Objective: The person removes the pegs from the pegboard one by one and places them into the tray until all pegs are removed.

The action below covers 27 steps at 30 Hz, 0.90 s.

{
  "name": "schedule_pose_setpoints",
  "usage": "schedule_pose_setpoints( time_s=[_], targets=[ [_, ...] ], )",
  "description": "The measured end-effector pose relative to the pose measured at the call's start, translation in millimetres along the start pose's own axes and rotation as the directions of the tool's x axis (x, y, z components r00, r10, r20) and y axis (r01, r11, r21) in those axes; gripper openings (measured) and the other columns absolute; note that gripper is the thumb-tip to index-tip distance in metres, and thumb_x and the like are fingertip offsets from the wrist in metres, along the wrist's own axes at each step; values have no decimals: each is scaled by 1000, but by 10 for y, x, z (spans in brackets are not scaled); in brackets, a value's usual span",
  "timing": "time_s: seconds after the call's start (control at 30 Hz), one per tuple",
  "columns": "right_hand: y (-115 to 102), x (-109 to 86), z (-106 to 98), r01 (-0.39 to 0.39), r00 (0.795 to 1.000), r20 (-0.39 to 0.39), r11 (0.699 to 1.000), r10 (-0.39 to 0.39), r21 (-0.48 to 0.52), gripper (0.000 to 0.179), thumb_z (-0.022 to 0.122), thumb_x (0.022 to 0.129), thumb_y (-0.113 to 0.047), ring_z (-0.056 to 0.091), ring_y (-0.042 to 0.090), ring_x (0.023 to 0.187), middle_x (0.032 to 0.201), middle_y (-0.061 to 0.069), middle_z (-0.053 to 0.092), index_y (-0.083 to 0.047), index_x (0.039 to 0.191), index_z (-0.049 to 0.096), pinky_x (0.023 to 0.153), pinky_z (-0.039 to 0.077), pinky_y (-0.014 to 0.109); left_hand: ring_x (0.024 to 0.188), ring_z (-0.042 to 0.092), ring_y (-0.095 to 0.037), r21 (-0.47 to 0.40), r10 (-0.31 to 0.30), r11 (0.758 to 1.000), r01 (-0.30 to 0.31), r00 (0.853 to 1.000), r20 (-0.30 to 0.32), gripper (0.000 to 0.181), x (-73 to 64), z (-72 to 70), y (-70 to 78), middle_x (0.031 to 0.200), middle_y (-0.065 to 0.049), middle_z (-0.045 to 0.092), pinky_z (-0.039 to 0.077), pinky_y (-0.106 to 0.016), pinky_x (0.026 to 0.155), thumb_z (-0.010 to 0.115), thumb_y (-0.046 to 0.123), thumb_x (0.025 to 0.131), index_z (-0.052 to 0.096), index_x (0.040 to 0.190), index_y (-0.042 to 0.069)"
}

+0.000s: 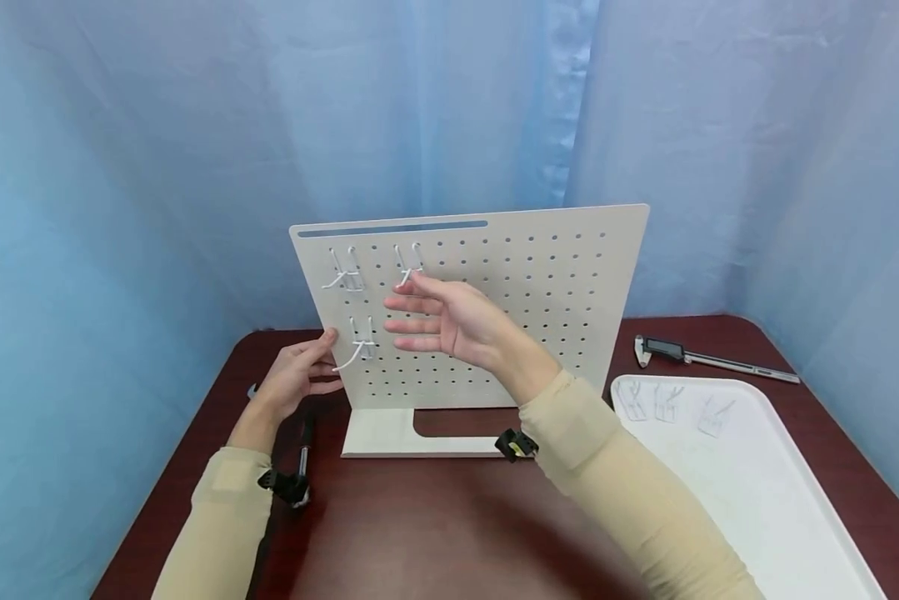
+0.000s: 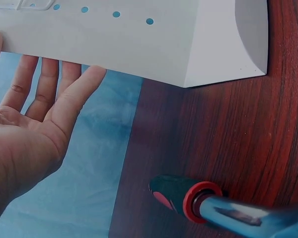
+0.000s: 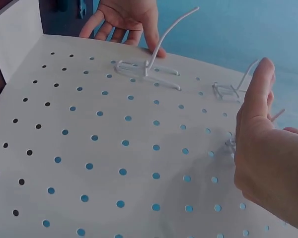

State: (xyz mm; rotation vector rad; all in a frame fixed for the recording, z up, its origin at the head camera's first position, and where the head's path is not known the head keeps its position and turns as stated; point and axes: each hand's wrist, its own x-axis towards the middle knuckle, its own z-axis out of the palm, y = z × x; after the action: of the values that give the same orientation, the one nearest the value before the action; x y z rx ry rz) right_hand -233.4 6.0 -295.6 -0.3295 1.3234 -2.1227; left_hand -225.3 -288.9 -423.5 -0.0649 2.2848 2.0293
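A white pegboard point(image 1: 494, 308) stands upright on its base, with three white wire hooks on its left part: an upper-left hook point(image 1: 347, 279), a lower hook point(image 1: 362, 343) and an upper hook point(image 1: 407, 260) farther right. My left hand point(image 1: 299, 371) holds the board's left edge, thumb at the front and fingers behind, as the left wrist view shows. In front of the board, my right hand point(image 1: 456, 325) has its fingers extended. Its thumb and index fingertips are close to the upper hook farther right; contact is unclear. In the right wrist view that hook point(image 3: 230, 145) is partly hidden behind the hand.
On the right, a white tray point(image 1: 749, 492) carries three more wire hooks point(image 1: 666, 404). Behind it lies a digital caliper point(image 1: 711, 358). A tool with a dark, red-ringed handle point(image 2: 176, 193) and metal shaft lies left of the board. Blue curtains point(image 1: 434, 100) hang behind.
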Motion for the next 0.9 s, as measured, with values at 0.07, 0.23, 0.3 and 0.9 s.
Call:
schedule_pose_setpoints(
  time_s=[0.07,0.23,0.3,0.9],
  targets=[
    [15,31,11,1,1000,-27,1000,-1,2,28,56,106,-30,71,34,97,123,18,66,-3,112,61,89,59,50,96,72,-24,-2,1,1000,-1,1000,-8,57,-3,8,-10,102,-16,68,61,-44,84,63,52,98,68,121,0],
    [43,116,81,15,998,-60,998,-19,-56,34,64,102,-26,72,25,79,102,12,70,4,117,62,85,61,47,94,73,-22,3,0,1000,0,999,-32,54,-56,-34,-6,98,-10,69,61,-43,83,62,51,99,69,117,0],
    [39,135,106,21,997,-67,997,-27,-77,39,66,102,-25,72,24,77,100,12,70,7,122,60,83,61,46,93,73,-22,3,0,1000,0,999,-44,53,-72,-58,0,97,-9,69,61,-44,82,63,51,98,69,116,1],
    [-52,118,93,18,1000,-12,989,-20,-148,24,58,105,-17,73,28,83,85,7,64,7,111,58,82,61,51,91,73,-21,-2,20,1000,-20,999,-44,49,-102,-35,32,94,-8,70,61,-44,83,63,49,99,71,108,1]
  ],
)
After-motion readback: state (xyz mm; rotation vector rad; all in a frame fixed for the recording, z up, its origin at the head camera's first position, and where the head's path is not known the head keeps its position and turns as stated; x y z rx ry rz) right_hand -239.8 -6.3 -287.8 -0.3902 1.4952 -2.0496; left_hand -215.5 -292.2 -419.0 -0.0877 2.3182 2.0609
